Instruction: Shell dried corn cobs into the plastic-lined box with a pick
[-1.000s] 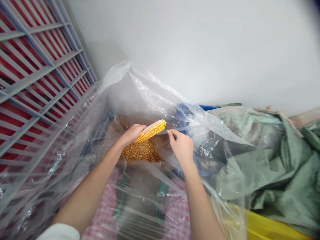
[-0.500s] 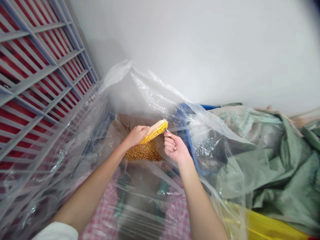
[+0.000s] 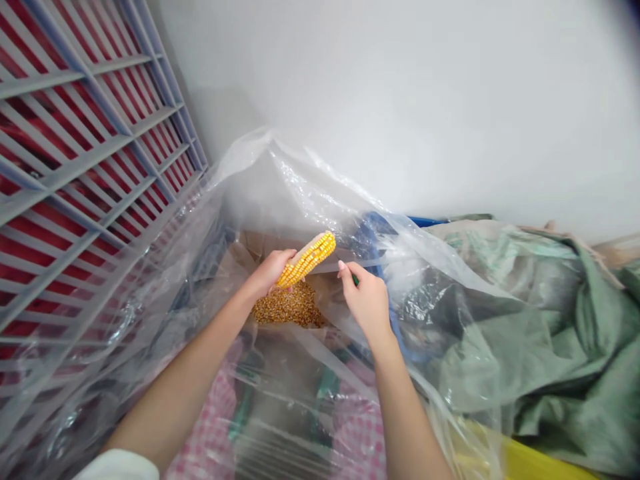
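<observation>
My left hand (image 3: 273,272) is closed round the lower end of a corn cob (image 3: 311,256), which tilts up to the right. Yellow kernels cover the side facing me, while a pale bare strip runs along its upper edge. To the right of the cob, and apart from it, my right hand (image 3: 367,299) is closed. A small dark green thing (image 3: 355,280) shows between its thumb and fingers; most of it is hidden in the fist. Beneath the cob, loose corn kernels (image 3: 287,307) lie in a heap inside a cardboard box (image 3: 255,241).
Clear plastic sheeting (image 3: 300,180) drapes around the box and over my legs. A slatted plastic crate (image 3: 117,143) with red behind it stands at the left. On the right are a blue crate (image 3: 373,233), green sacking (image 3: 560,373) and something yellow (image 3: 530,460). A white wall (image 3: 425,100) rises behind.
My right hand has drawn away from the cob's tip to the right and turned. The cob has rolled in my left hand, so more yellow kernels face me.
</observation>
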The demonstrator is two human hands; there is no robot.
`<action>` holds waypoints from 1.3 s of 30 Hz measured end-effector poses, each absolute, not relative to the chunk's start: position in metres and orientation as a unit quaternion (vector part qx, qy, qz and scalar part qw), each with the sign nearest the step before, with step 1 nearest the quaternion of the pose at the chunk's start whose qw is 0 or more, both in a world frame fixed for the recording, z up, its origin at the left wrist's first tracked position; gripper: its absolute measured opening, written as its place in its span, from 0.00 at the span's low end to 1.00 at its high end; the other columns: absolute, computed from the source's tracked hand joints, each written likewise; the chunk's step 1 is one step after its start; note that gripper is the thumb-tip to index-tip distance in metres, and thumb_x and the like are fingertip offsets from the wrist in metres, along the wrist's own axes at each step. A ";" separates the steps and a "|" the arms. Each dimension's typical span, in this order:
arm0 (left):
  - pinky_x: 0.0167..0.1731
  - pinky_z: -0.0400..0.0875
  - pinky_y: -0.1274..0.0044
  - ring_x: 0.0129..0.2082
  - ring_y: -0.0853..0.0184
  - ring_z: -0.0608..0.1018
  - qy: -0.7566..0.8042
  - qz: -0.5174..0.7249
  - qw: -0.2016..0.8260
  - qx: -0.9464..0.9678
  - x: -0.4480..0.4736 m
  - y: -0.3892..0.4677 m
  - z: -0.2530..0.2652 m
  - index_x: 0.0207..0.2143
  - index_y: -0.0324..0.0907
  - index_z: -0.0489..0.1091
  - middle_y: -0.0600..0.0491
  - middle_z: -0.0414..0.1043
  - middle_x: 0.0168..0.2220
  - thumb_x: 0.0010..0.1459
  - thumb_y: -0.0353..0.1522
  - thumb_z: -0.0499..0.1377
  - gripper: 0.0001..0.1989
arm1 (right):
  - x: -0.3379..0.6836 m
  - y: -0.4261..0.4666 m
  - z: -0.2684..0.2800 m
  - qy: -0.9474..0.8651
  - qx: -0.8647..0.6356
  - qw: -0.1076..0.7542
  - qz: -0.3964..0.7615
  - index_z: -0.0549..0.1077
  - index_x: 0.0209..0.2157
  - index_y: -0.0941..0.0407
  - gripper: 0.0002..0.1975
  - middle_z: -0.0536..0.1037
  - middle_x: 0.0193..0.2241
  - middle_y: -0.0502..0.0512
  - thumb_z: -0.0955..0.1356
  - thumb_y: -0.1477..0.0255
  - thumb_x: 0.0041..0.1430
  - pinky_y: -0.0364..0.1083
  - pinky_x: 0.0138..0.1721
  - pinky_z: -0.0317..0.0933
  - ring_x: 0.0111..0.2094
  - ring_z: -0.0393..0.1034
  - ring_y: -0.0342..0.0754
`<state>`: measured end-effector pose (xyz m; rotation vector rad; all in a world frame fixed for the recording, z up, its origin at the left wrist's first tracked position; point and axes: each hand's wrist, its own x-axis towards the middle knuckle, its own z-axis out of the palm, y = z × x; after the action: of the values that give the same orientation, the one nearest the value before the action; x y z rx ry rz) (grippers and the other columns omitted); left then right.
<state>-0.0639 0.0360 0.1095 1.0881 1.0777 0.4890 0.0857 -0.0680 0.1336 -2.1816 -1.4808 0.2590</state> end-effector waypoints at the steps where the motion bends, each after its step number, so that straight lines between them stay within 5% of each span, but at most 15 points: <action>1: 0.10 0.61 0.81 0.12 0.69 0.69 0.484 0.213 0.693 0.491 -0.063 0.035 0.110 0.34 0.34 0.70 0.51 0.70 0.16 0.52 0.38 0.47 0.18 | 0.086 -0.068 0.134 -0.542 -0.801 0.236 0.093 0.71 0.27 0.54 0.21 0.67 0.16 0.49 0.54 0.60 0.59 0.39 0.24 0.43 0.20 0.58 0.40; 6: 0.11 0.61 0.80 0.14 0.68 0.70 0.494 0.191 0.685 0.500 -0.059 0.032 0.112 0.32 0.36 0.69 0.52 0.69 0.16 0.52 0.38 0.46 0.17 | 0.085 -0.068 0.134 -0.548 -0.810 0.188 0.093 0.72 0.28 0.54 0.20 0.70 0.18 0.50 0.55 0.60 0.59 0.40 0.24 0.42 0.21 0.61 0.41; 11: 0.12 0.60 0.82 0.15 0.72 0.67 0.474 0.180 0.616 0.603 -0.058 0.027 0.109 0.19 0.39 0.63 0.56 0.63 0.16 0.49 0.36 0.49 0.12 | 0.078 -0.070 0.129 -0.533 -0.824 0.181 0.065 0.71 0.26 0.57 0.16 0.69 0.18 0.53 0.57 0.65 0.58 0.42 0.24 0.39 0.19 0.58 0.40; 15: 0.11 0.57 0.84 0.14 0.74 0.64 0.458 0.215 0.560 0.656 -0.056 0.021 0.110 0.16 0.38 0.59 0.58 0.59 0.14 0.50 0.36 0.48 0.14 | 0.079 -0.065 0.117 -0.458 -0.751 0.360 0.311 0.65 0.23 0.57 0.15 0.56 0.13 0.45 0.57 0.64 0.58 0.39 0.21 0.42 0.15 0.48 0.38; 22: 0.11 0.60 0.81 0.13 0.71 0.68 0.432 0.218 0.691 0.537 -0.053 0.017 0.109 0.27 0.37 0.67 0.54 0.68 0.17 0.50 0.38 0.47 0.14 | 0.082 -0.060 0.117 -0.360 -0.492 0.480 0.631 0.54 0.21 0.54 0.16 0.41 0.11 0.40 0.51 0.65 0.60 0.38 0.14 0.38 0.12 0.33 0.38; 25: 0.12 0.62 0.80 0.14 0.70 0.69 0.458 0.223 0.682 0.525 -0.054 0.018 0.105 0.27 0.38 0.66 0.53 0.68 0.18 0.50 0.39 0.48 0.15 | 0.079 -0.062 0.123 -0.424 -0.614 0.419 0.517 0.58 0.20 0.55 0.19 0.46 0.11 0.41 0.52 0.62 0.60 0.38 0.16 0.39 0.12 0.39 0.37; 30: 0.14 0.61 0.80 0.17 0.70 0.69 0.530 0.243 0.562 0.587 -0.054 0.022 0.097 0.23 0.39 0.64 0.55 0.65 0.18 0.51 0.39 0.46 0.14 | 0.070 -0.065 0.125 -0.522 -0.836 0.157 0.059 0.70 0.28 0.56 0.18 0.68 0.18 0.52 0.56 0.62 0.59 0.39 0.22 0.43 0.18 0.58 0.39; 33: 0.18 0.60 0.80 0.19 0.70 0.67 0.544 0.262 0.501 0.620 -0.053 0.027 0.092 0.19 0.39 0.62 0.56 0.62 0.16 0.52 0.38 0.46 0.16 | 0.065 -0.066 0.122 -0.521 -0.849 0.083 -0.003 0.71 0.31 0.54 0.20 0.72 0.19 0.55 0.53 0.62 0.61 0.40 0.23 0.45 0.19 0.63 0.42; 39: 0.28 0.59 0.80 0.28 0.67 0.70 0.540 0.310 0.378 0.685 -0.049 0.021 0.089 0.20 0.38 0.66 0.52 0.69 0.23 0.54 0.38 0.44 0.19 | 0.064 -0.065 0.117 -0.500 -0.862 0.082 -0.012 0.72 0.33 0.53 0.21 0.72 0.20 0.56 0.52 0.61 0.61 0.40 0.24 0.48 0.20 0.65 0.43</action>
<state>-0.0492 0.0214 0.0889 1.7512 1.3805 0.7912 0.0640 -0.0649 0.1166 -2.5744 -1.4942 -0.0367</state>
